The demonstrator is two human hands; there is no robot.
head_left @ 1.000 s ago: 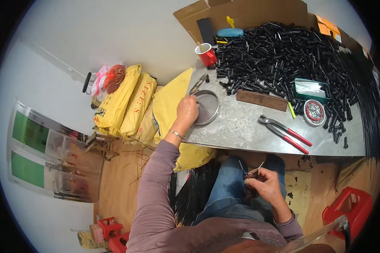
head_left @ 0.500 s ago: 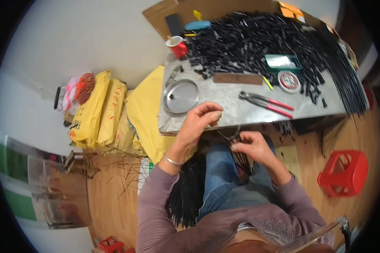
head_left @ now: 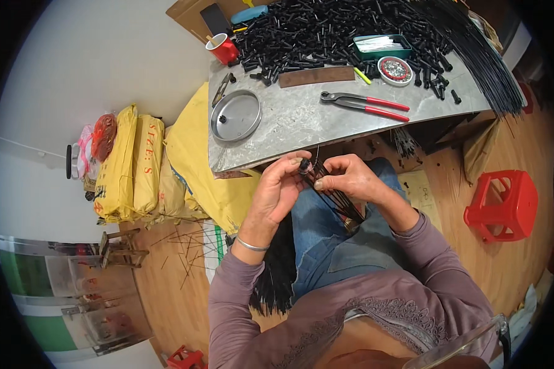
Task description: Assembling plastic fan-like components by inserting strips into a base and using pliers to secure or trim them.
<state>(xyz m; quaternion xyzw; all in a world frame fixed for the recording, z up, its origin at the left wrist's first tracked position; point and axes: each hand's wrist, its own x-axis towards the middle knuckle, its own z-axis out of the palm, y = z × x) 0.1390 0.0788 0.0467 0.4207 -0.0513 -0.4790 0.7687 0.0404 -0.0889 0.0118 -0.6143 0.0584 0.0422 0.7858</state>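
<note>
Pinched in the right hand (head_left: 351,178), a bundle of thin black rods (head_left: 336,200) slants at the frame's centre; it looks light and springy, its rods probably slippery and apt to splay; the left hand (head_left: 277,192) pinches its small dark tip (head_left: 305,165), likely the stiffest part; a hold just below seems surest.

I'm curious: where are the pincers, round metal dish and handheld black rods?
Red-handled pincers (head_left: 385,103), head view: upper red handle.
Round metal dish (head_left: 240,117), head view: bare inner bottom.
Handheld black rods (head_left: 340,204), head view: middle stretch.
</note>
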